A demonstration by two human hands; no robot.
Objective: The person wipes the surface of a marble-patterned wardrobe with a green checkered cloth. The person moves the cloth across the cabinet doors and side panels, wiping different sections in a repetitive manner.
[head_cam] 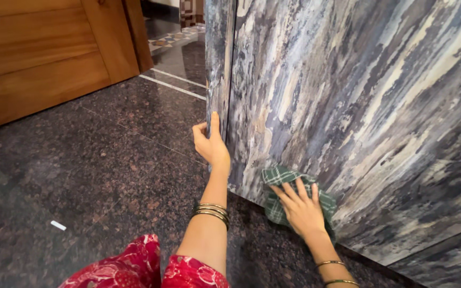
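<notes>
My left hand (209, 145) grips the outer corner edge of a tall panel with a streaked blue, grey and cream marble pattern (348, 106); the thumb lies on the front face and the fingers wrap around the side. My right hand (300, 209) presses a green checked cloth (276, 178) flat against the lower part of the panel's front, fingers spread over the cloth. Bangles sit on both wrists.
Dark speckled granite floor (92, 170) runs under me, with a small white scrap (58, 225) on it at the left. A wooden door (38, 58) stands at the upper left. My red patterned clothing (145, 269) shows at the bottom.
</notes>
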